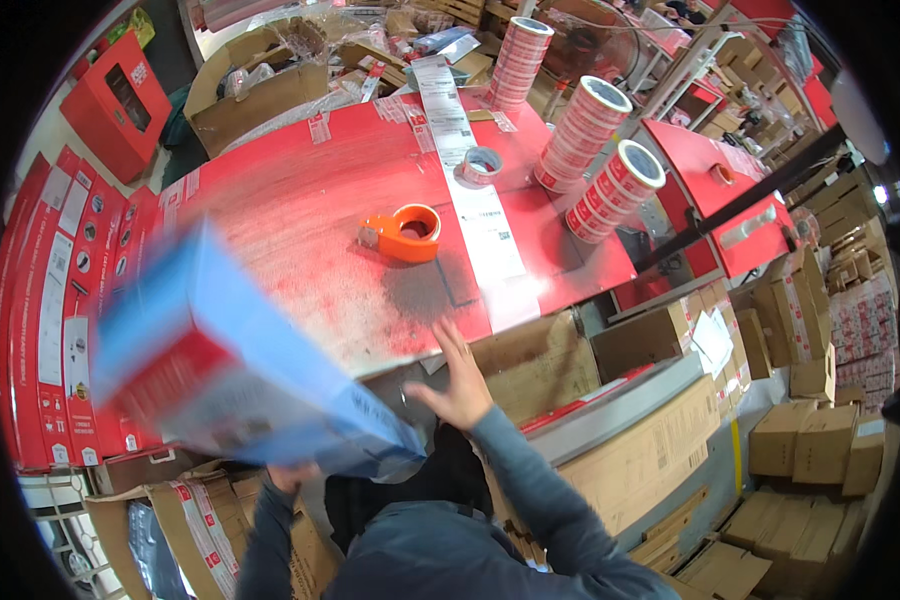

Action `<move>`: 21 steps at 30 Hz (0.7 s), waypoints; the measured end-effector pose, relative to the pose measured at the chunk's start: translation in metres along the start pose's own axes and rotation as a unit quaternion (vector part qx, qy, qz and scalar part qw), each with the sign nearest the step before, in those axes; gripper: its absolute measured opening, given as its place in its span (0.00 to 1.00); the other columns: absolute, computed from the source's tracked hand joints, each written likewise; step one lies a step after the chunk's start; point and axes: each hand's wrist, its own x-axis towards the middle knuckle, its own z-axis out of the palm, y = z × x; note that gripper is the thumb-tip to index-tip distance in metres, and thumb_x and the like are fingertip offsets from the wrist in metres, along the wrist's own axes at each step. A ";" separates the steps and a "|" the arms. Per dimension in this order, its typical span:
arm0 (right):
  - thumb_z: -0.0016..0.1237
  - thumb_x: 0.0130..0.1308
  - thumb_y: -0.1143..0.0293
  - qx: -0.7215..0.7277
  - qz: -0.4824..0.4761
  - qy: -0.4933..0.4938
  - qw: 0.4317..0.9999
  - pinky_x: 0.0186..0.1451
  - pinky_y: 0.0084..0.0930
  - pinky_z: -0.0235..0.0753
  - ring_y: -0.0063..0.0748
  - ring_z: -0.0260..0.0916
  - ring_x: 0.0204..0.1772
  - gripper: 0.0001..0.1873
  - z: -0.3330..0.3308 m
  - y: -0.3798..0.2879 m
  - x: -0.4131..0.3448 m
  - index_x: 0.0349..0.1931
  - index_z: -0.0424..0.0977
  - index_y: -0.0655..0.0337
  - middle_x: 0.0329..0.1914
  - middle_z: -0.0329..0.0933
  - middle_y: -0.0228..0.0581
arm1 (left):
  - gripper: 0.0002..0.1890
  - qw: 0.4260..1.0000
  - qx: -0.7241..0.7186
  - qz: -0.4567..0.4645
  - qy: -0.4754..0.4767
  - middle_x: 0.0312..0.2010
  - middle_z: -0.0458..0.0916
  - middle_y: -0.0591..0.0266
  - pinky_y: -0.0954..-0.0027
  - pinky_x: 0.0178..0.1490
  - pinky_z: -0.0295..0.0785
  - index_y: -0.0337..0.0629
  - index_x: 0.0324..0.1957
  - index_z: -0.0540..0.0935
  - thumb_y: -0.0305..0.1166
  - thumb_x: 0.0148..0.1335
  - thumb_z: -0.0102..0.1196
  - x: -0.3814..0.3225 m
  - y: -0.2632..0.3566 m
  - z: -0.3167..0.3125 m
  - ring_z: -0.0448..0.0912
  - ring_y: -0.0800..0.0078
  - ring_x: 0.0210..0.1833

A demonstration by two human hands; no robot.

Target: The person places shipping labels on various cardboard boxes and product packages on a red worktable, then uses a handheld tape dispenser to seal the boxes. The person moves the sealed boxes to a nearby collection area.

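Note:
A large blue printed box [270, 360] with a red panel is tilted in front of me, blurred. My left hand [292, 476] holds it from below at its near edge, the fingers mostly hidden by it. My right hand [456, 382] is empty, its fingers apart, at the near edge of the red worktable [292, 195]. An orange tape dispenser [401, 234] lies on the worn tabletop beyond this hand. To its right, a strip of white printed labels [471, 202] runs across the table, with a small tape roll [482, 165] on it.
Stacks of red-and-white tape rolls [583, 135] stand at the table's right side. Tall red cartons [52, 315] line the left. Cardboard boxes [784, 435] are piled on the right, and an open carton [187, 517] sits below left. A bin of packing scraps [259, 94] stands behind.

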 end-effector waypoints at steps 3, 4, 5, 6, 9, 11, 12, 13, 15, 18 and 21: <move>0.63 0.54 0.59 -0.074 -0.109 0.087 0.987 0.75 0.43 0.52 0.57 0.48 0.75 0.49 0.008 0.023 0.122 0.70 0.48 0.70 0.73 0.49 0.64 | 0.35 0.982 0.055 -0.180 0.026 0.47 0.81 0.58 0.60 0.56 0.72 0.40 0.52 0.77 0.36 0.39 0.76 -0.034 -0.071 0.026 0.78 0.65 0.49; 0.62 0.54 0.59 -0.157 -0.056 0.061 0.984 0.73 0.43 0.54 0.56 0.53 0.73 0.49 0.016 0.021 0.157 0.70 0.48 0.70 0.69 0.55 0.62 | 0.35 0.981 0.068 -0.182 0.030 0.48 0.80 0.58 0.59 0.56 0.72 0.39 0.52 0.77 0.37 0.39 0.76 -0.031 -0.088 0.038 0.78 0.64 0.50; 0.61 0.55 0.59 -0.239 -0.002 0.036 0.970 0.71 0.43 0.56 0.55 0.58 0.70 0.48 0.020 0.019 0.185 0.70 0.47 0.69 0.66 0.61 0.60 | 0.35 0.979 0.082 -0.183 0.032 0.48 0.80 0.57 0.59 0.57 0.72 0.38 0.52 0.77 0.37 0.39 0.77 -0.024 -0.104 0.049 0.77 0.63 0.50; 0.60 0.55 0.58 -0.305 0.041 -0.055 0.950 0.69 0.43 0.58 0.54 0.64 0.65 0.48 0.022 0.028 0.208 0.70 0.47 0.70 0.60 0.68 0.57 | 0.36 0.978 0.095 -0.185 0.033 0.49 0.80 0.57 0.59 0.57 0.72 0.38 0.51 0.77 0.38 0.38 0.77 -0.021 -0.116 0.057 0.77 0.62 0.51; 0.60 0.54 0.55 -0.393 0.036 -0.182 0.901 0.60 0.44 0.65 0.48 0.77 0.50 0.50 0.032 0.061 0.229 0.70 0.47 0.69 0.44 0.80 0.52 | 0.39 0.890 0.322 -0.323 -0.009 0.50 0.79 0.55 0.59 0.57 0.72 0.36 0.53 0.76 0.40 0.37 0.78 0.018 -0.070 0.069 0.77 0.59 0.52; 0.60 0.56 0.59 -0.264 0.123 -0.199 0.936 0.53 0.42 0.74 0.45 0.77 0.50 0.46 0.003 0.041 0.220 0.69 0.50 0.68 0.47 0.79 0.54 | 0.35 0.973 0.171 -0.103 0.116 0.50 0.78 0.51 0.60 0.57 0.71 0.33 0.57 0.73 0.41 0.50 0.70 0.023 0.016 0.066 0.76 0.62 0.53; 0.62 0.55 0.60 0.004 0.062 -0.075 0.995 0.55 0.48 0.74 0.46 0.76 0.54 0.47 -0.009 0.062 0.201 0.70 0.50 0.65 0.50 0.77 0.52 | 0.33 0.978 0.147 -0.027 0.144 0.49 0.79 0.50 0.62 0.56 0.71 0.33 0.57 0.73 0.41 0.51 0.69 0.038 0.062 0.056 0.76 0.63 0.52; 0.65 0.53 0.64 0.327 0.081 -0.085 0.938 0.56 0.42 0.74 0.40 0.75 0.54 0.45 -0.016 0.057 0.189 0.68 0.54 0.65 0.56 0.74 0.45 | 0.32 0.977 0.132 0.008 0.166 0.49 0.79 0.50 0.63 0.54 0.72 0.33 0.56 0.74 0.41 0.53 0.67 0.049 0.095 0.045 0.77 0.64 0.51; 0.62 0.57 0.67 0.515 0.086 -0.069 0.850 0.55 0.32 0.75 0.30 0.74 0.47 0.38 -0.028 0.028 0.171 0.65 0.58 0.63 0.57 0.72 0.38 | 0.28 0.979 0.144 -0.019 0.144 0.47 0.79 0.49 0.66 0.51 0.72 0.33 0.55 0.75 0.40 0.57 0.64 0.094 0.136 0.006 0.77 0.67 0.48; 0.66 0.53 0.60 0.676 0.044 -0.201 0.708 0.49 0.32 0.76 0.29 0.75 0.41 0.44 -0.045 -0.011 0.175 0.67 0.57 0.62 0.56 0.74 0.42 | 0.22 0.965 0.194 -0.133 0.120 0.42 0.80 0.51 0.69 0.46 0.72 0.32 0.51 0.77 0.39 0.61 0.60 0.150 0.128 -0.036 0.77 0.72 0.42; 0.71 0.44 0.52 0.375 -0.114 -0.193 0.899 0.48 0.34 0.77 0.35 0.79 0.40 0.48 -0.054 -0.094 0.169 0.64 0.64 0.65 0.48 0.80 0.44 | 0.18 0.939 0.253 -0.059 0.224 0.36 0.82 0.57 0.70 0.41 0.71 0.30 0.44 0.80 0.39 0.63 0.58 0.175 0.130 -0.045 0.76 0.76 0.37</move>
